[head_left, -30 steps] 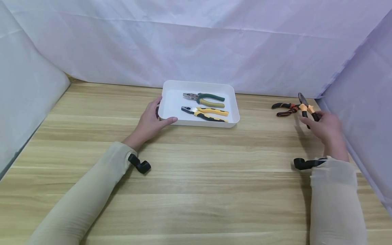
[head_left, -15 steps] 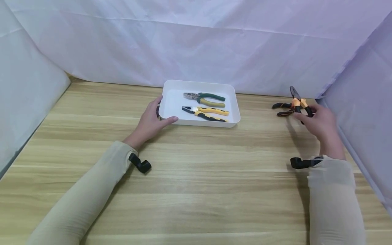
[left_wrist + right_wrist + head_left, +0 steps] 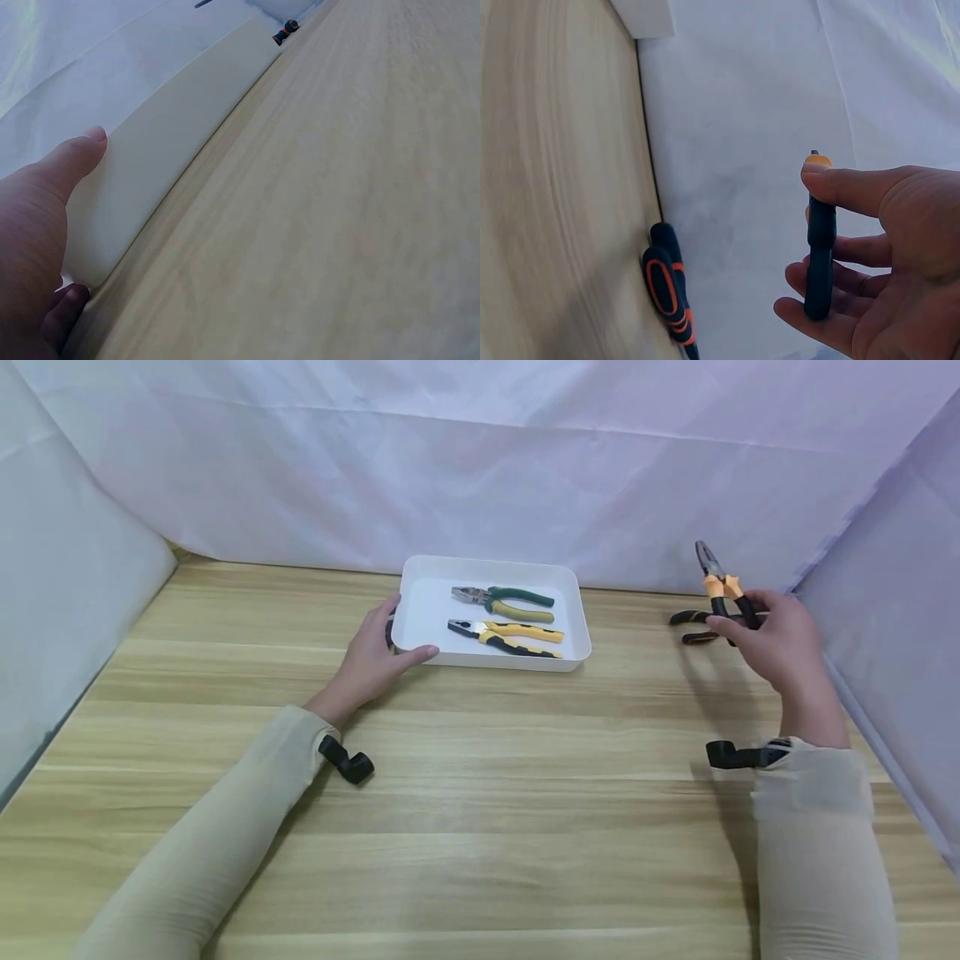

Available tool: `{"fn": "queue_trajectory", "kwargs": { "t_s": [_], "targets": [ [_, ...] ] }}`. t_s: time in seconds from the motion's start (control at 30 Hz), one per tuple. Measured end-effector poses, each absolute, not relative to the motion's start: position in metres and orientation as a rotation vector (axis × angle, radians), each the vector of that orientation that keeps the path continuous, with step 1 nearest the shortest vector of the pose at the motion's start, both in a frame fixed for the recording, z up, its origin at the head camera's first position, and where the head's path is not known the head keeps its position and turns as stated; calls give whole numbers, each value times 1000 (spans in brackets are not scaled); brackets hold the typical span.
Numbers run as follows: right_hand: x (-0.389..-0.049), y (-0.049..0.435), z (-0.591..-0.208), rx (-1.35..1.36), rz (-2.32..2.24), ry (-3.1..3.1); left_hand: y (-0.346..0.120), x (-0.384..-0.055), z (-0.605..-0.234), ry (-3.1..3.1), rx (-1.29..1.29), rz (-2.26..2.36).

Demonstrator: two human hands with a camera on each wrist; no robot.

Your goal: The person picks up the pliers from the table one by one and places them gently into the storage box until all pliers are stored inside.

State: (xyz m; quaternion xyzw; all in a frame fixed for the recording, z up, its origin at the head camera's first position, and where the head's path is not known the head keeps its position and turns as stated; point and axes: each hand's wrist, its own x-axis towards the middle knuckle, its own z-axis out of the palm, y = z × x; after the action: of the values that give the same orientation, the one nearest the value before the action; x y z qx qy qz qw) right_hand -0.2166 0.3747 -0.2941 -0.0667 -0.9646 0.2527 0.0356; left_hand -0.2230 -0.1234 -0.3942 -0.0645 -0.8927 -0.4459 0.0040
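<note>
My right hand holds a pair of pliers with orange and black handles, raised above the table with its metal nose pointing up and away. In the right wrist view, thumb and fingers pinch the black handle. Behind and below lies another pair of pliers, black with orange-red trim, partly covered by the hand. My left hand grips the left front corner of a white tray, thumb along its front wall. Inside are green-and-yellow pliers and yellow-and-black pliers.
The tray stands on a wooden table near its back edge. White cloth hangs along the back and both sides. Each forearm wears a black camera mount, one at the left wrist and one at the right.
My right hand has lifted the orange-and-black pliers and shifted them left, over the pliers on the table. My left hand and the tray stay in place.
</note>
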Motion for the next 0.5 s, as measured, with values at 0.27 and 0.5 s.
{"fn": "queue_trajectory", "kwargs": {
  "t_s": [0.27, 0.5],
  "targets": [
    [-215, 355, -284, -154, 723, -2961, -123, -222, -394, -2796, -209, -1401],
    [-217, 333, -275, -67, 743, -2954, -124, -223, -394, -2783, -223, -1405]
  ]
}}
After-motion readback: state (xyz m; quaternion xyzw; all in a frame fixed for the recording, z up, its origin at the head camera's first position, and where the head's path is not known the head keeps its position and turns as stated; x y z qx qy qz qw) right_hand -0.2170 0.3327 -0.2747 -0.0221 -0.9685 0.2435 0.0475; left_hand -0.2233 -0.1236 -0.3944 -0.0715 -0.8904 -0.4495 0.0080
